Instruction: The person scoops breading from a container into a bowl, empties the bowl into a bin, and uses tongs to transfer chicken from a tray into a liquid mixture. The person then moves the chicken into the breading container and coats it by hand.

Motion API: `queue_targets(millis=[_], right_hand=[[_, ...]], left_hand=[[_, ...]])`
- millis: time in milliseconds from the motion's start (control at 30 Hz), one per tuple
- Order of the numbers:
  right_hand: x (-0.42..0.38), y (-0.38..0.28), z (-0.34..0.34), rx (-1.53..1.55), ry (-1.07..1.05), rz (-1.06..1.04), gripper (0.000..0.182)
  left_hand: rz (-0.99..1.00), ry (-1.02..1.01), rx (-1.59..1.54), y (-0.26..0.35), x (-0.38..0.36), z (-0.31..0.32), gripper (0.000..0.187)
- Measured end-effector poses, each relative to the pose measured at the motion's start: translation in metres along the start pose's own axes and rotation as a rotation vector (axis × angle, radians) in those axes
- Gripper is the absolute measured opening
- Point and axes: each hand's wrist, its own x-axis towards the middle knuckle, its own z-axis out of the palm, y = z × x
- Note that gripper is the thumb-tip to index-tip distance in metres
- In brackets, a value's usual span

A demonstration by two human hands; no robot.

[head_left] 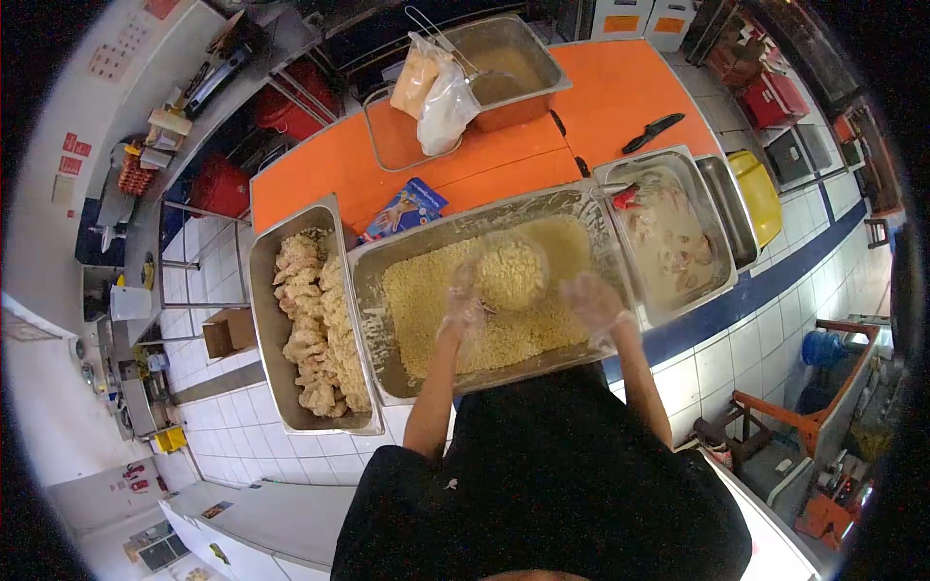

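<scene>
Both my hands wear clear plastic gloves over a deep metal pan (360,320) of pale crumbly breading (426,329). My left hand (465,308) is closed on the left edge of a round sieve (511,274) heaped with breading lumps. The sieve's rim is blurred. To its right, my right hand (593,305) is apart from the sieve, fingers spread and smeared by motion. Left of the pan, a metal tray (263,290) holds rows of coated chicken pieces (310,329). A container (651,305) on the right holds pieces in cloudy liquid (668,232), with a red-handled utensil (625,197).
On the orange table (620,97) are a knife (654,133), a blue packet (405,208) and plastic bags of powder (436,92). A long-handled strainer (450,44) rests in a back pan (542,58). A yellow tub (756,194) stands at the right.
</scene>
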Motion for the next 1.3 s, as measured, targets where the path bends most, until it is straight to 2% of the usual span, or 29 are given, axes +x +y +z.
queue_targets(millis=[33,67,100,167,200,267,300,333,367,433,467,533,567,633,667,733,767,833,867,933,967,1033,1067,1100,1133,1167,1200,1267,1300], right_hand=[[-0.01,0.009,0.024,0.242,0.186,0.181,0.033],[-0.015,0.012,0.034,0.482,0.372,0.363,0.03],[-0.015,0.01,0.028,0.476,0.37,0.363,0.03],[-0.007,0.0,0.009,-0.041,-0.01,0.377,0.025],[-0.003,0.002,0.02,-0.041,-0.007,0.375,0.025],[0.003,0.003,0.044,-0.17,-0.401,0.176,0.026],[0.002,-0.003,0.039,-0.175,-0.407,0.171,0.026],[0.006,-0.014,0.026,-0.031,-0.382,0.153,0.029],[0.009,-0.02,0.018,0.115,-0.353,0.138,0.034],[0.017,-0.016,0.042,0.183,-0.288,0.065,0.04],[0.017,-0.02,0.04,0.248,-0.231,-0.01,0.046],[0.016,-0.031,0.036,0.334,-0.31,0.044,0.047],[0.018,-0.04,0.03,0.363,-0.341,0.063,0.048],[0.025,-0.059,0.02,0.427,-0.379,0.089,0.049],[0.029,-0.066,0.02,0.449,-0.387,0.083,0.049],[0.04,-0.082,0.025,0.483,-0.398,0.057,0.051],[0.046,-0.088,0.028,0.497,-0.397,0.042,0.051],[0.056,-0.101,0.034,0.522,-0.375,0.015,0.053],[0.061,-0.107,0.038,0.532,-0.364,-0.004,0.053],[0.061,-0.115,0.026,0.56,-0.376,-0.063,0.058],[0.063,-0.12,0.016,0.594,-0.372,-0.117,0.064],[0.063,-0.134,-0.026,0.612,-0.35,-0.09,0.064],[0.061,-0.137,-0.038,0.626,-0.341,-0.069,0.066],[0.059,-0.134,-0.019,0.624,-0.346,-0.072,0.066],[0.058,-0.132,0.01,0.698,-0.207,-0.176,0.068],[0.059,-0.128,0.035,0.772,-0.062,-0.276,0.072],[0.06,-0.125,0.047,0.774,-0.057,-0.274,0.072],[0.06,-0.119,0.061,0.763,-0.243,-0.264,0.078],[0.056,-0.122,0.051,0.764,-0.246,-0.267,0.078]], left_hand=[[0.093,-0.016,-0.294,-0.004,-0.001,-0.001,0.075],[0.093,-0.024,-0.292,-0.019,0.007,-0.012,0.075],[0.133,-0.072,-0.295,-0.047,0.02,-0.027,0.065],[0.182,-0.112,-0.301,-0.058,0.026,-0.035,0.058],[0.214,-0.048,-0.298,-0.046,0.023,-0.032,0.057],[0.245,0.012,-0.294,-0.011,0.013,-0.021,0.057],[0.021,0.026,-0.078,0.018,0.001,-0.007,0.059],[-0.201,0.039,0.137,0.034,-0.006,0.0,0.062],[-0.198,0.043,0.133,0.017,-0.001,-0.011,0.062],[0.223,-0.134,-0.495,-0.031,0.016,-0.039,0.07],[0.22,-0.136,-0.5,-0.027,0.013,-0.037,0.07],[0.099,-0.196,-0.146,-0.018,0.007,-0.034,0.063],[0.103,-0.196,-0.146,-0.025,0.009,-0.036,0.063],[0.167,0.114,0.144,-0.044,0.021,-0.042,0.06],[0.169,0.111,0.137,-0.034,0.018,-0.031,0.06],[-0.083,0.002,-0.113,0.003,0.004,-0.005,0.066],[-0.081,0.001,-0.111,0.0,0.005,-0.002,0.066],[0.17,0.068,-0.264,-0.012,0.013,0.004,0.064],[0.168,0.069,-0.269,-0.018,0.019,0.001,0.064],[0.031,-0.093,0.2,-0.026,0.035,-0.011,0.06],[0.033,-0.092,0.203,-0.031,0.036,-0.011,0.06],[0.51,-0.037,0.413,-0.041,0.039,-0.005,0.047],[0.509,-0.034,0.409,-0.05,0.046,-0.005,0.047],[0.208,0.027,0.366,-0.058,0.055,-0.006,0.048],[-0.092,0.083,0.322,-0.064,0.062,-0.01,0.049],[-0.092,0.081,0.327,-0.062,0.063,-0.013,0.049],[-0.099,0.037,0.3,-0.061,0.064,-0.015,0.05],[-0.107,-0.003,0.266,-0.039,0.052,-0.001,0.051],[-0.144,0.093,0.188,0.002,0.029,0.026,0.048]])
